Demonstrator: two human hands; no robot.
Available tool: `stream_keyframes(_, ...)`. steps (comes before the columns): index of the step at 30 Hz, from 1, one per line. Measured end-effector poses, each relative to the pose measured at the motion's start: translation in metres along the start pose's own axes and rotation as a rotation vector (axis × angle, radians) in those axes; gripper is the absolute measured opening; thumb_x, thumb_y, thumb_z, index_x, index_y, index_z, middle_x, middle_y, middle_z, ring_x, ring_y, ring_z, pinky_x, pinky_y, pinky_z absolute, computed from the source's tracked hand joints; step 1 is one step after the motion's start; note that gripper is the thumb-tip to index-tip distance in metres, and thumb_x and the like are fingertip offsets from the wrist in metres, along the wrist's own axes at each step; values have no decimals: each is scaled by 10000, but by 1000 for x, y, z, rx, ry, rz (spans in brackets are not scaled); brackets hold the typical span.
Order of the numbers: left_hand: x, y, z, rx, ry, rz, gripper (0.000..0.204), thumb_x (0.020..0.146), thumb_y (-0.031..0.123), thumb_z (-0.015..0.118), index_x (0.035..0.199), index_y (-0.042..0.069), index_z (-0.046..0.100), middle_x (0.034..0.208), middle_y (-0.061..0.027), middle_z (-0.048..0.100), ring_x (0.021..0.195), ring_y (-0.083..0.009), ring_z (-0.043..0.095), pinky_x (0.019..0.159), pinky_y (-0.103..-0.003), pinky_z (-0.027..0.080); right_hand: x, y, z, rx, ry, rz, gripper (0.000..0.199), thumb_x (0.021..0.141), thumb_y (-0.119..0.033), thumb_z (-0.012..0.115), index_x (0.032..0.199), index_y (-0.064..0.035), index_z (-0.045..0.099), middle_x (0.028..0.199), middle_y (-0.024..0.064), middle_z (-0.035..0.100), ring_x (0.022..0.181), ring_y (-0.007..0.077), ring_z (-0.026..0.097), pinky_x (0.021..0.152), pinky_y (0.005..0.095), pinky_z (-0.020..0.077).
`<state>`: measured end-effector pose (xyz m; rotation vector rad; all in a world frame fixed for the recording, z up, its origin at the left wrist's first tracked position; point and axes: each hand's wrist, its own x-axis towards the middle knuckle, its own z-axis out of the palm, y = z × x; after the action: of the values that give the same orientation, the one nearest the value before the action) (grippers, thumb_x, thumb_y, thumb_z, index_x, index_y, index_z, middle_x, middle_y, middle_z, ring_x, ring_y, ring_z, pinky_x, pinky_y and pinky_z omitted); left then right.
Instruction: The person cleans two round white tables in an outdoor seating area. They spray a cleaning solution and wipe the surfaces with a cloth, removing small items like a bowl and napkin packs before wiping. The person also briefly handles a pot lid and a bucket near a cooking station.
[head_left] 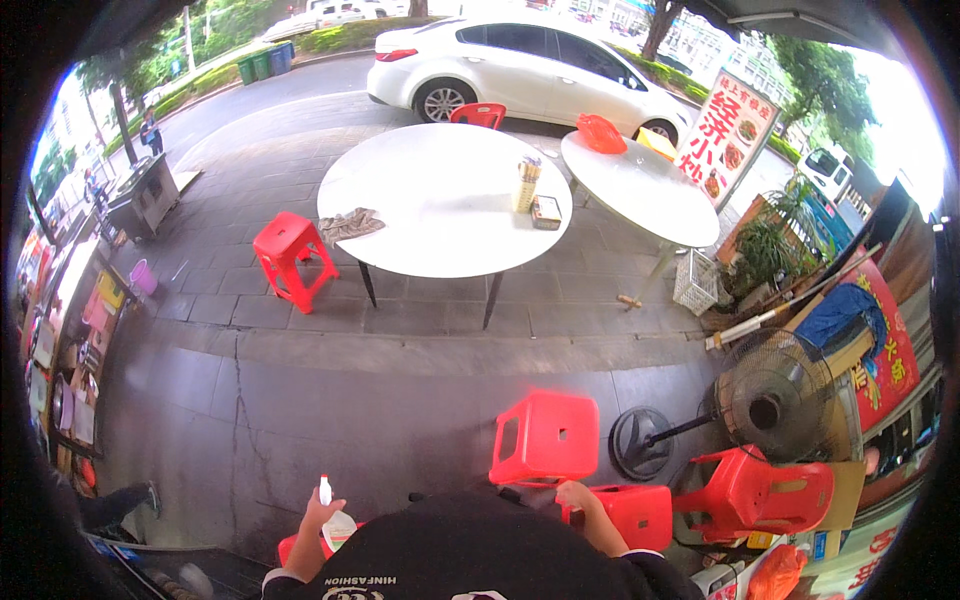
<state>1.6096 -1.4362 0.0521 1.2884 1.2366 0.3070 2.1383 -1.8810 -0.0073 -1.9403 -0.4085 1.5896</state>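
Though two hands (318,513) (578,496), one bottle (340,528) in left

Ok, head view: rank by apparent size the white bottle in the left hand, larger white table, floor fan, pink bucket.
1. Larger white table
2. Floor fan
3. White bottle, partly hidden
4. Pink bucket

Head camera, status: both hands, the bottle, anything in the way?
Left hand gripping white-topped bottle. Right hand at red stool, contact unclear. Another red stool just ahead.
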Motion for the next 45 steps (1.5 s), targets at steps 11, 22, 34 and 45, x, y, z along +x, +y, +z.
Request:
stream_keyframes(11,40,-14,-6,-13,192,-89,525,605,121,868,969,68,493,829,-13,516,765,-131,529,656,-309,485,116,-142,-59,-422,62,323,268,862,-321,520,1056,-147,582,797,10,614,650,177,596,492,347,458)
stream_keyframes(22,145,86,14,153,346,84,524,657,237,845,1028,63,519,888,-57,569,825,-175,568,736,-339,483,300,-338,-119,-461,184,-173,319,825,-225,609,1107,-77,593,800,28,624,627,133,571,476,298,437)
stream_keyframes(34,237,133,-34,25,276,-26,437,659,153,823,935,81,491,775,2,521,703,-119,519,631,-313,463,336,-441,-54,-589,113,-242,301,863,-204,551,1133,-77,589,870,73,640,748,175,608,595,345,498)
stream_keyframes(45,400,138,-170,416,201,137,605,642,192,811,1127,45,480,917,-117,591,849,-257,594,745,-411,484,376,-657,42,-562,302,-560,298,848,-203,502,1096,-71,601,887,126,656,835,281,632,739,381,492)
